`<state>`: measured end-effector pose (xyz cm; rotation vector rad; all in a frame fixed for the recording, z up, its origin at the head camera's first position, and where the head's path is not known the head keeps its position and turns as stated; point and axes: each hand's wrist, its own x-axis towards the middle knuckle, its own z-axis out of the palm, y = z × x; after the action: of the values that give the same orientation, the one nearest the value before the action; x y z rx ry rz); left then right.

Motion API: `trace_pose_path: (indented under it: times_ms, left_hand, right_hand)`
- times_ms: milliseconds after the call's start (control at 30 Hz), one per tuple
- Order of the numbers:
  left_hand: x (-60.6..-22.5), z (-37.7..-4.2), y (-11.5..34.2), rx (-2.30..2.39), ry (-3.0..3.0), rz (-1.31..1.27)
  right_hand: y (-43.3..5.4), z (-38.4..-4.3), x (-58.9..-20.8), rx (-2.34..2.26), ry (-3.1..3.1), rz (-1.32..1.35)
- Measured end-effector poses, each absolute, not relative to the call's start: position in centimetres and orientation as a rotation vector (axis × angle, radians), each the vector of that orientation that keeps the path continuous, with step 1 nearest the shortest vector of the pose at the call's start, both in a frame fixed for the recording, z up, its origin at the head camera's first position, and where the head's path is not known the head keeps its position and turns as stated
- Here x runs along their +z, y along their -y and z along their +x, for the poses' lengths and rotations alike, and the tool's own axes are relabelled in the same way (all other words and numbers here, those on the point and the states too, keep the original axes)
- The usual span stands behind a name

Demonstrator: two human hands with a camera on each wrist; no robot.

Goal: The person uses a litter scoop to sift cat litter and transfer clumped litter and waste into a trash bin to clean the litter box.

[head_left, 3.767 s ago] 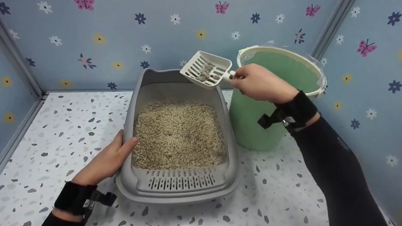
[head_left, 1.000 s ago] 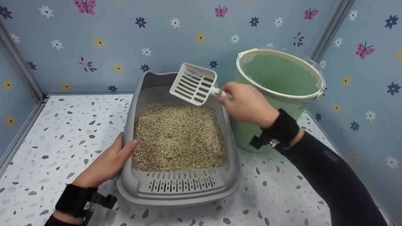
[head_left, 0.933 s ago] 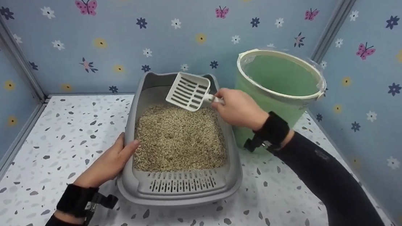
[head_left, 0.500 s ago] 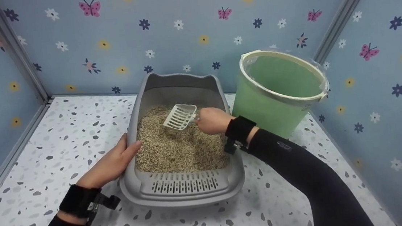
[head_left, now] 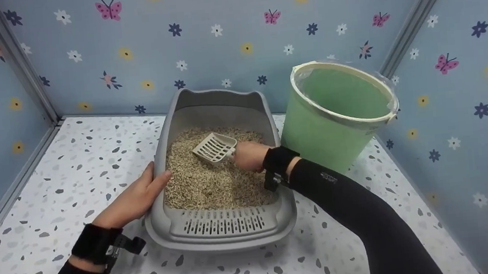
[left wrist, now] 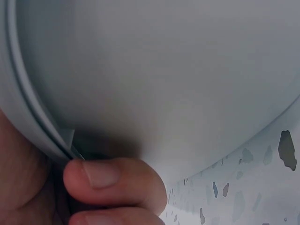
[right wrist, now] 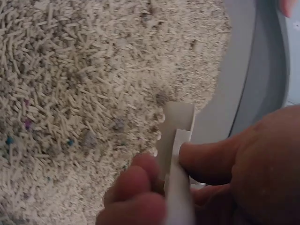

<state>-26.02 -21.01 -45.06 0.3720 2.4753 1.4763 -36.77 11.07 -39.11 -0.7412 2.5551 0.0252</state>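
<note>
A grey litter box (head_left: 224,242) stands on the floor, its high wall at the back and a slotted ledge at the front. Tan pellet litter (head_left: 202,187) covers its bottom. My left hand (head_left: 132,199) grips the box's left rim, thumb over the top; the left wrist view shows fingertips (left wrist: 117,180) curled beneath the lip. Inside the box, my right hand (head_left: 250,155) holds a pale slotted litter scoop (head_left: 215,148) by its handle. The scoop is tilted, low at the litter. Small grey clumps (right wrist: 89,138) lie among the pellets in the right wrist view.
A green bin (head_left: 315,139) with a cream rim and clear liner stands right of the box, close to my right forearm. Flower-patterned panels (head_left: 218,42) enclose the back and sides. The floor (head_left: 108,153) is white with grey speckles.
Earlier the scoop carried clumps near the bin; a second ago it was bare above the box. My right hand has since lowered it leftward to the litter. The left hand keeps its grip.
</note>
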Motion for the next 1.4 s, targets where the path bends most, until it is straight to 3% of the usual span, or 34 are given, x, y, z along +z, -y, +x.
trace_pose_path:
  times_ms: [167,333,700,1100,1400]
  left_hand:
    - [-45.3,-26.1,20.9,1.484,-2.462,0.349]
    - [-45.3,-26.1,20.6,1.497,-2.450,0.355]
    - [-45.2,-26.1,20.9,1.471,-2.468,0.356]
    - [-45.1,-25.7,20.8,1.449,-2.524,0.375]
    - [-42.7,-23.4,20.8,1.202,-2.516,0.404]
  right_hand:
    - [-11.4,-36.6,-39.7,-0.209,-2.585,-0.528]
    - [-12.3,-35.5,-37.9,-0.251,-2.707,-0.620]
    - [-18.6,-32.8,-33.5,-0.938,-2.923,-0.612]
    - [-22.3,-31.4,-41.2,-0.823,-3.274,-0.237]
    - [-22.7,-30.9,-43.4,-0.924,-3.114,-0.143]
